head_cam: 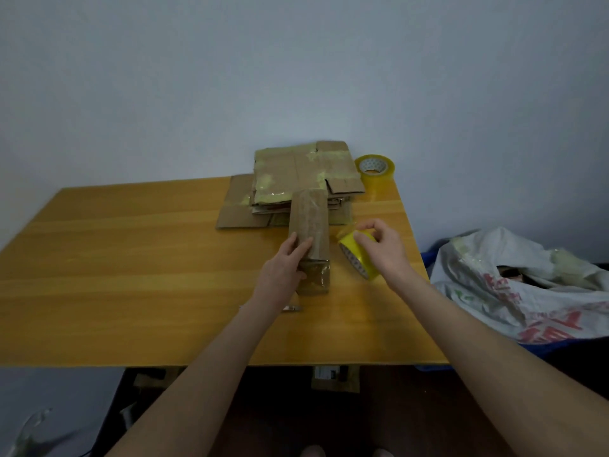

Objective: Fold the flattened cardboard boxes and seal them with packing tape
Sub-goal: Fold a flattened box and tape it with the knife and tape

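A box (309,219) lies on the table (131,275) before me, right of the middle, its length running away from me. My left hand (285,270) holds its near part from the left. Just right of the box, apart from it, my right hand (384,247) holds a roll (357,258) from above. Behind the box, at the table's far edge by the wall (296,77), lies a stack (296,179) of flat boxes; the box's far end reaches it. A second roll (375,168) lies flat just right of the stack, at the far right corner. A sack (514,285) sits off the table to the right.
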